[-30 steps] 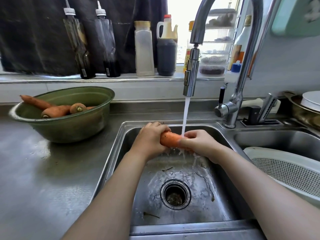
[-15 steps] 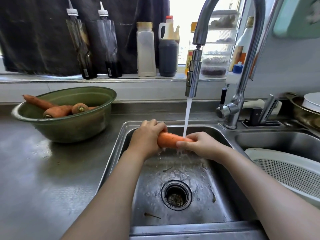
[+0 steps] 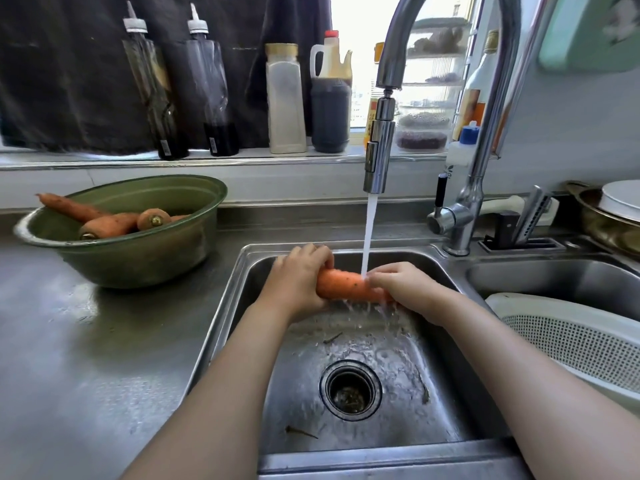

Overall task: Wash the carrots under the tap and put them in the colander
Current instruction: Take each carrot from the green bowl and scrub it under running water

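An orange carrot (image 3: pixel 341 285) lies level over the left sink basin (image 3: pixel 440 403), right under the running water of the tap (image 3: pixel 379 157). My left hand (image 3: pixel 298 284) grips its left end. My right hand (image 3: pixel 407 287) wraps around its right end, where the stream lands. Several unwashed carrots (image 3: pixel 110 223) lie in a green bowl (image 3: pixel 145 261) on the counter at the left. The white colander (image 3: pixel 575 337) sits in the right basin, and what I see of its inside holds nothing.
Bottles (image 3: pixel 285 98) and jars line the window sill behind the sink. A metal pot (image 3: pixel 609 220) with a white plate on it stands at the far right. The drain (image 3: pixel 350 389) lies below my hands. The steel counter (image 3: pixel 86 358) stretches left of the sink.
Both hands have shifted slightly along the carrot under the stream, my left one sliding a little left so more of the carrot shows. The view has tilted slightly.
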`<state>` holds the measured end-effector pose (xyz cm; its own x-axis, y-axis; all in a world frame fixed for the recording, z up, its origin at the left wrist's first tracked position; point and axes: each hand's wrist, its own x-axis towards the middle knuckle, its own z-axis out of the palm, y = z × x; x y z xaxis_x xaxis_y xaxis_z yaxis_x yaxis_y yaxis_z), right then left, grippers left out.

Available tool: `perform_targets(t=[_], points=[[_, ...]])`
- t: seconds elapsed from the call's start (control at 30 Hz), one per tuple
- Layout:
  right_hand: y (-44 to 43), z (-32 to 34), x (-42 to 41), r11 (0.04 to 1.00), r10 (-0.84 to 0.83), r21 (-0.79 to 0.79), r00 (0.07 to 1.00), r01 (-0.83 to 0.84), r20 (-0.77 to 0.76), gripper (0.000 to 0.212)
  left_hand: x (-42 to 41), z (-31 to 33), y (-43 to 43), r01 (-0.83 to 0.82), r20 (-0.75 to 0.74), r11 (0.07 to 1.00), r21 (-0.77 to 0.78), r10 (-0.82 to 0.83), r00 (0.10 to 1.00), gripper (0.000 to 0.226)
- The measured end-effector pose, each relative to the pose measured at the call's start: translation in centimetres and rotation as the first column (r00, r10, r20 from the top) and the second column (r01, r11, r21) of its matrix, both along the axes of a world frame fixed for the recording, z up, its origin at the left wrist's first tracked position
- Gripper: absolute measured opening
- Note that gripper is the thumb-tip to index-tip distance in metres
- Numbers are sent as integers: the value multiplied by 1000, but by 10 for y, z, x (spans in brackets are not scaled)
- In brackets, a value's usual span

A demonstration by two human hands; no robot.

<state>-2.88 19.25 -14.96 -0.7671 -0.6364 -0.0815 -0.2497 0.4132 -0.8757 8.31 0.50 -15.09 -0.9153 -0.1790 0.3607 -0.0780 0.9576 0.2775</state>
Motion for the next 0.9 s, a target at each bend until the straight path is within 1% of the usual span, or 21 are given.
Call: perform_targets(t=[0.03, 0.1, 0.17, 0.23, 0.43, 0.53, 0.6, 0.67, 0.8, 0.83, 0.9], points=[[0, -1, -1, 1000, 16, 22, 1000, -17, 11, 22, 0, 0, 0, -20, -22, 1000, -24, 20, 1000, 47], [0, -1, 0, 994, 70, 81, 997, -72, 34, 21, 0, 0, 0, -22, -52, 1000, -7, 22, 998, 50], [0, -2, 1, 991, 104, 72, 990, -111, 97, 23, -1, -2, -1, 10, -72, 999, 43, -7, 997, 54], [0, -3, 3, 990, 118, 57, 986, -125, 122, 27, -3, -3, 0, 29, -92, 997, 74, -22, 996, 58], [2, -4, -2, 998, 50, 40, 995, -53, 83, 31, -4, -4, 4, 30, -119, 994, 109, -17, 993, 60], [3, -2, -1, 999, 52, -9, 993, -51, 109, 27, -5, -3, 6, 29, -147, 993, 113, -12, 989, 58], [3, -1, 1, 998, 59, -24, 993, -57, 101, 32, -5, -2, 8, 41, -165, 995, 91, -26, 986, 57], [2, -2, 2, 999, 52, -6, 994, -52, 100, 34, -4, -2, 9, 44, -168, 996, 84, -30, 985, 55], [2, 0, 1, 998, 57, 31, 987, -63, 149, 21, -1, -2, 6, 9, -132, 993, 115, 6, 991, 58], [1, -1, 2, 997, 57, 39, 988, -63, 146, 22, -1, -2, 6, 10, -124, 993, 118, 4, 992, 59], [-3, -4, 5, 998, 42, 40, 992, -47, 116, 31, -1, -1, 6, 18, -122, 993, 113, -4, 993, 59]])
